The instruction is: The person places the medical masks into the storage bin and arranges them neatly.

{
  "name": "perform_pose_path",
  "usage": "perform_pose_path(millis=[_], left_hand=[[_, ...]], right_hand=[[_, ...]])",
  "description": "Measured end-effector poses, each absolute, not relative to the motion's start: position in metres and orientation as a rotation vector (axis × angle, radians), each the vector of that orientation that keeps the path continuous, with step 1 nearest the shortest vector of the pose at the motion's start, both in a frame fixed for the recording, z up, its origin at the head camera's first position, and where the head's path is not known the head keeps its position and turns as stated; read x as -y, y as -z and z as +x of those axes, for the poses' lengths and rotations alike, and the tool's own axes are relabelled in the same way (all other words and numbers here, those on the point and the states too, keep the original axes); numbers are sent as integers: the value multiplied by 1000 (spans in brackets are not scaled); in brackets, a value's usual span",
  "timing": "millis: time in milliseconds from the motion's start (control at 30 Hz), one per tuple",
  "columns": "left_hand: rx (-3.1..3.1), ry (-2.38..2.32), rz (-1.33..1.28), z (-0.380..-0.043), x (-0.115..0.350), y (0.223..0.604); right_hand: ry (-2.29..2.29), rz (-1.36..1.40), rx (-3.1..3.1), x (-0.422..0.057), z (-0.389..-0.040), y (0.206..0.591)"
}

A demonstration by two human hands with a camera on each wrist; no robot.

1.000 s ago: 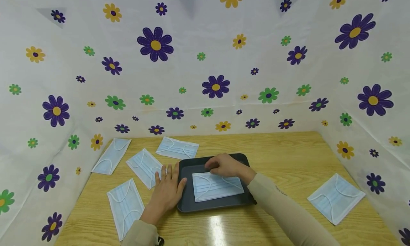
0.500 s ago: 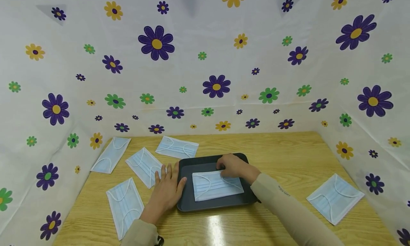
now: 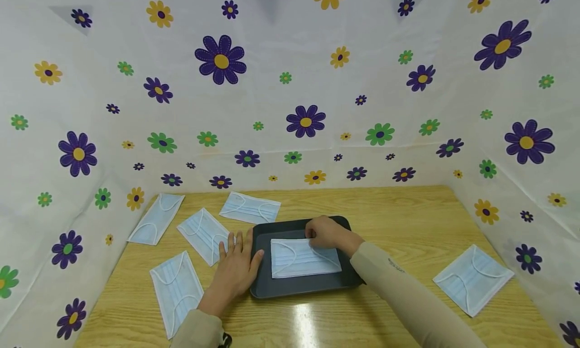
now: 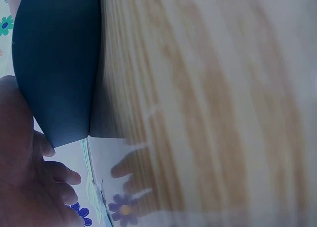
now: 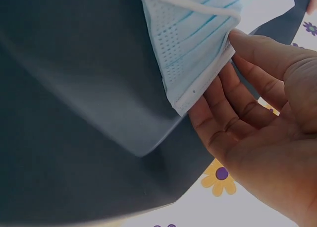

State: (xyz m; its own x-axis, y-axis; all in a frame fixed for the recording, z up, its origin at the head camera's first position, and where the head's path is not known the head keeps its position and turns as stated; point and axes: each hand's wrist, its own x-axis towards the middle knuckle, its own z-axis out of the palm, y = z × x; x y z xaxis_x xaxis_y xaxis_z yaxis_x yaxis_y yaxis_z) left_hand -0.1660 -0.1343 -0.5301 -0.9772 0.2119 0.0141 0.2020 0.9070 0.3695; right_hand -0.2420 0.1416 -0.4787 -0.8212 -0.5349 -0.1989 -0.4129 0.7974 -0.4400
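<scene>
While a wooden table (image 3: pixel 399 217) supports it, a dark, shallow tray (image 3: pixel 301 286) contains one face mask (image 3: pixel 303 263), lying lengthwise across its floor. The mask is pale blue, pleated and white-bordered. Apart from each other, the left hand (image 3: pixel 235 269) spreads its fingers against the tray's left side, and the right hand (image 3: pixel 327 232) pinches the mask's far edge. Only the right wrist view clearly shows the dotted embossing (image 5: pixel 166 41) beside a white ear loop (image 5: pixel 203 8).

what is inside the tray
A blue mask is in the tray, its far edge pinched by the right hand. Anything beneath the mask is covered.
</scene>
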Motion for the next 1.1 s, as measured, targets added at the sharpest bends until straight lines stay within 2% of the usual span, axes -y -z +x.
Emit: perform_pose_path(millis=[733,1100], left_hand=[[-3044,-602,340,-166,134,534],[-3053,-585,337,-165,133,530]], right_hand=[[578,-737,-2717,-143,-241,475],[832,-619,-2764,-187,-233,457]])
